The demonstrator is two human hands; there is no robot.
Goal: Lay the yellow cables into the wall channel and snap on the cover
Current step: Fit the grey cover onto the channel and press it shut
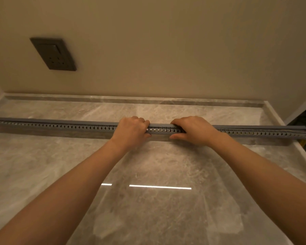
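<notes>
A long grey slotted channel (60,127) lies across the marble counter from the left edge to the right edge. A grey cover (159,125) sits along its top. My left hand (132,129) grips the channel and cover near the middle, fingers curled over the top and thumb at the front. A short way to its right, my right hand (191,129) grips them the same way. A bit of yellow cable (303,141) shows at the channel's right end; the rest of the cables are hidden inside.
The marble counter (148,174) has a raised lip along the back and right side. A beige wall behind it carries a dark socket plate (54,54). The counter drops off into a dark gap at the right edge.
</notes>
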